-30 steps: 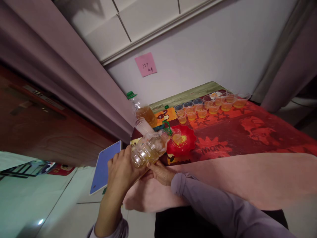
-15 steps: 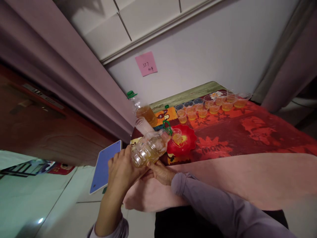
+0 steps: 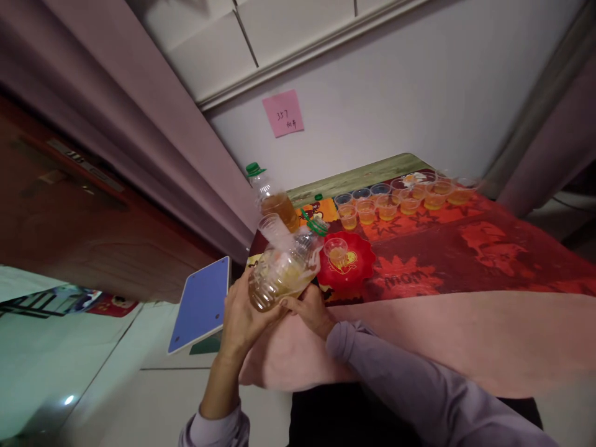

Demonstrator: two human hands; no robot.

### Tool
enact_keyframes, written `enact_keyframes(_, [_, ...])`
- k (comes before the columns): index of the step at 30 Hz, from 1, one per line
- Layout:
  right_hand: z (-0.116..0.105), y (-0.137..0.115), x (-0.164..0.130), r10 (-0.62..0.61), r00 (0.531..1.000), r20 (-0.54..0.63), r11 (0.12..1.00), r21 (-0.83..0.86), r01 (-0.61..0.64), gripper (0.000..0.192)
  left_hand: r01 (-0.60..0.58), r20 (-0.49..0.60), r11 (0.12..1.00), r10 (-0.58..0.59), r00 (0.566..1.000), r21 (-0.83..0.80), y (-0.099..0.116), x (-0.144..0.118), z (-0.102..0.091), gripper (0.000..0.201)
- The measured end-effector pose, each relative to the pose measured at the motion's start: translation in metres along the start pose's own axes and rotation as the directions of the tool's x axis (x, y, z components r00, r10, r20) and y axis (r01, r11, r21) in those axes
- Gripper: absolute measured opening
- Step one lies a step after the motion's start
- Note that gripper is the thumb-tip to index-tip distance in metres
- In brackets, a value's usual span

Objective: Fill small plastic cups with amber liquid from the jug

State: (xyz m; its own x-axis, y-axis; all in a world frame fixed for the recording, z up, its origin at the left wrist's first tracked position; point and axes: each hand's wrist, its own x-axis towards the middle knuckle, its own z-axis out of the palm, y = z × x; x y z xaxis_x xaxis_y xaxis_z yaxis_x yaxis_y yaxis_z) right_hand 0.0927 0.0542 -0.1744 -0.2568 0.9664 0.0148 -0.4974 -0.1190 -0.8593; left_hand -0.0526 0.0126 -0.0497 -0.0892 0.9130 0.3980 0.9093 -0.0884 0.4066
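Note:
A clear plastic bottle (image 3: 284, 270) with a green handle ring at its neck leans to the right in my two hands, some yellowish liquid inside. My left hand (image 3: 244, 313) is wrapped round its base from the left. From the right, my right hand (image 3: 311, 308) grips its lower side, with part of its fingers hidden beneath. Just right of the bottle's neck, a clear plastic cup (image 3: 336, 251) with a little liquid stands on a red scalloped plate (image 3: 361, 267). Behind the bottle is a stack of clear cups (image 3: 274, 228).
Against the wall stands a second bottle (image 3: 277, 205) of amber liquid with a green cap. Several clear cups (image 3: 386, 208) holding yellow liquid line the back of the table. A small green cap (image 3: 318, 197) lies behind the plate. A blue board (image 3: 201, 304) is left of the table.
The bottle has tipped back more upright, its neck lifting away from the cup on the plate. Both hands moved with it, and the camera view shifted slightly.

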Motion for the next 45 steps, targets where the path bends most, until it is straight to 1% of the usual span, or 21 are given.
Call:
enact_keyframes(3, [0.0, -0.002, 0.002, -0.117, 0.992, -0.056, 0.992, -0.064, 0.113, 0.064, 0.058, -0.13, 0.984, -0.08, 0.988, -0.167, -0.009, -0.016, 0.014, 0.108])
enact_keyframes(6, [-0.001, -0.004, -0.001, -0.162, 0.986, -0.039, 0.971, -0.182, 0.153, 0.057, 0.139, -0.222, 0.951, -0.204, 0.953, -0.276, -0.018, -0.034, 0.029, 0.107])
enact_keyframes(9, [-0.004, -0.003, -0.005, -0.196, 0.98, -0.027, 0.913, -0.371, 0.172, 0.056, 0.205, -0.256, 0.889, -0.327, 0.91, -0.408, -0.032, -0.05, 0.049, 0.102])
enact_keyframes(12, [-0.006, 0.001, -0.005, -0.227, 0.974, -0.023, 0.855, -0.483, 0.188, 0.054, 0.2, -0.272, 0.785, -0.423, 0.864, -0.587, -0.048, -0.064, 0.069, 0.088])
enact_keyframes(15, [-0.007, 0.002, -0.003, -0.238, 0.971, -0.015, 0.843, -0.5, 0.199, 0.044, 0.149, -0.276, 0.711, -0.445, 0.852, -0.687, -0.061, -0.071, 0.085, 0.085])
enact_keyframes(19, [-0.01, -0.003, -0.002, -0.235, 0.972, -0.015, 0.893, -0.397, 0.21, 0.03, 0.113, -0.258, 0.662, -0.436, 0.862, -0.741, -0.068, -0.07, 0.094, 0.091])
enact_keyframes(22, [-0.011, -0.011, -0.009, -0.273, 0.962, -0.022, 0.892, -0.381, 0.244, 0.028, 0.118, -0.237, 0.66, -0.423, 0.875, -0.742, -0.066, -0.066, 0.092, 0.097])
enact_keyframes(25, [-0.013, -0.029, -0.016, -0.336, 0.942, 0.014, 0.833, -0.463, 0.304, 0.03, 0.138, -0.233, 0.685, -0.42, 0.877, -0.715, -0.06, -0.063, 0.089, 0.097])
enact_keyframes(26, [-0.016, -0.04, -0.017, -0.356, 0.933, 0.05, 0.79, -0.517, 0.329, 0.031, 0.146, -0.226, 0.691, -0.418, 0.88, -0.708, -0.058, -0.063, 0.087, 0.095])
enact_keyframes(27, [-0.021, -0.052, -0.016, -0.374, 0.922, 0.097, 0.73, -0.583, 0.358, 0.031, 0.152, -0.219, 0.693, -0.416, 0.882, -0.705, -0.055, -0.062, 0.086, 0.093])
enact_keyframes(28, [-0.027, -0.066, -0.013, -0.39, 0.909, 0.149, 0.651, -0.654, 0.387, 0.031, 0.156, -0.211, 0.692, -0.414, 0.885, -0.705, -0.053, -0.061, 0.084, 0.091])
enact_keyframes(30, [-0.045, -0.096, -0.004, -0.419, 0.88, 0.226, 0.451, -0.789, 0.417, 0.029, 0.149, -0.209, 0.687, -0.41, 0.888, -0.712, -0.048, -0.06, 0.08, 0.093])
enact_keyframes(32, [-0.069, -0.123, 0.01, -0.434, 0.873, 0.224, 0.266, -0.894, 0.361, 0.03, 0.146, -0.212, 0.692, -0.404, 0.89, -0.707, -0.043, -0.059, 0.075, 0.095])
enact_keyframes(33, [-0.081, -0.134, 0.017, -0.43, 0.878, 0.211, 0.173, -0.935, 0.31, 0.034, 0.152, -0.199, 0.697, -0.395, 0.897, -0.701, -0.041, -0.059, 0.073, 0.094])
enact_keyframes(34, [-0.092, -0.143, 0.024, -0.402, 0.893, 0.203, 0.08, -0.964, 0.255, 0.044, 0.159, -0.186, 0.702, -0.389, 0.902, -0.694, -0.039, -0.059, 0.07, 0.092])
enact_keyframes(36, [-0.109, -0.152, 0.035, -0.318, 0.934, 0.16, -0.082, -0.987, 0.141, 0.067, 0.179, -0.159, 0.707, -0.384, 0.909, -0.684, -0.038, -0.06, 0.067, 0.086])
enact_keyframes(37, [-0.114, -0.154, 0.039, -0.269, 0.954, 0.131, -0.147, -0.985, 0.094, 0.077, 0.186, -0.15, 0.707, -0.385, 0.911, -0.682, -0.038, -0.06, 0.067, 0.084])
enact_keyframes(39, [-0.117, -0.153, 0.044, -0.188, 0.98, 0.067, -0.236, -0.971, 0.021, 0.087, 0.19, -0.149, 0.7, -0.393, 0.908, -0.688, -0.04, -0.059, 0.068, 0.084])
enact_keyframes(41, [-0.114, -0.15, 0.046, -0.138, 0.99, 0.02, -0.281, -0.96, -0.02, 0.086, 0.186, -0.159, 0.69, -0.405, 0.901, -0.7, -0.043, -0.059, 0.071, 0.089])
enact_keyframes(43, [-0.107, -0.147, 0.047, -0.118, 0.993, -0.006, -0.289, -0.956, -0.04, 0.077, 0.185, -0.163, 0.681, -0.412, 0.897, -0.708, -0.047, -0.059, 0.075, 0.095])
enact_keyframes(45, [-0.102, -0.145, 0.049, -0.12, 0.993, -0.011, -0.27, -0.962, -0.043, 0.065, 0.195, -0.159, 0.688, -0.415, 0.896, -0.699, -0.051, -0.058, 0.078, 0.096])
